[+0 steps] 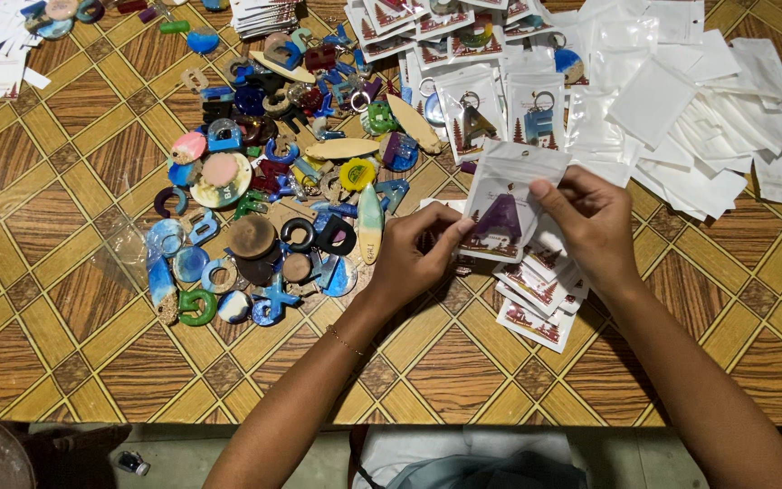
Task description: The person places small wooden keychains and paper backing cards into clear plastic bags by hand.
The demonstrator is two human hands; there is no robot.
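Observation:
Both my hands hold one small clear pouch [510, 204] with a printed card and a purple letter-shaped piece inside. My left hand [414, 258] pinches its lower left edge. My right hand [595, 222] grips its right side, thumb on the top front. Under my right hand lies a short stack of printed cards in pouches [536, 303]. A heap of coloured resin letters, numbers and discs [273, 181] spreads to the left of my left hand.
Filled pouches with keyrings [491, 100] lie beyond my hands. A loose pile of white empty pouches [699, 118] covers the right back of the patterned wooden table [65, 344]. White paper slips [2, 45] sit at the far left corner.

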